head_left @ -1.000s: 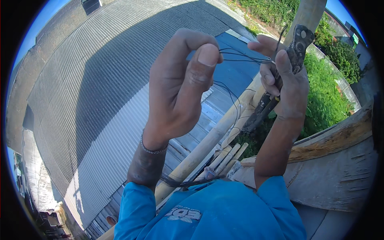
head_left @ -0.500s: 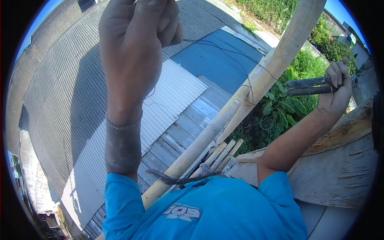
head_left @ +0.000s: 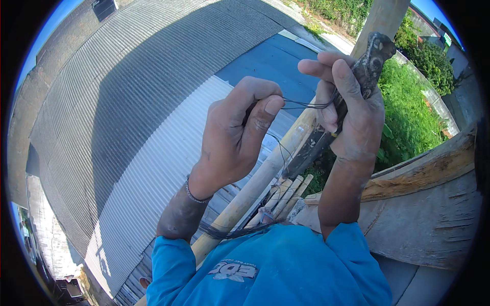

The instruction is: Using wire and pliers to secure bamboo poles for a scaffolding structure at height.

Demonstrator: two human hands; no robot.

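My left hand point(head_left: 232, 130) is closed in a pinch on thin dark tie wire point(head_left: 306, 105), in front of my chest. The wire runs as a loop across to the fingers of my right hand point(head_left: 357, 120). That hand holds dark, worn pliers point(head_left: 371, 71) against its palm, jaws up and handles slanting down to the left; some of its fingers are raised. Behind the hands slants a pale round pole point(head_left: 268, 171), with a loose strand of wire near it. A bundle of wire point(head_left: 224, 232) lies across the pole at my waist.
Below on the left spread corrugated roofs point(head_left: 148, 92), with a blue roof panel point(head_left: 260, 58) beyond. Several cut pole ends point(head_left: 288, 196) stand near my waist. At right are a weathered wooden board point(head_left: 418, 224) and a rough timber edge point(head_left: 423, 173), with greenery point(head_left: 413, 112) below.
My left hand has come down and right, nearer my chest. My right hand has moved left and inward with the pliers, now turned jaws up, and meets the wire.
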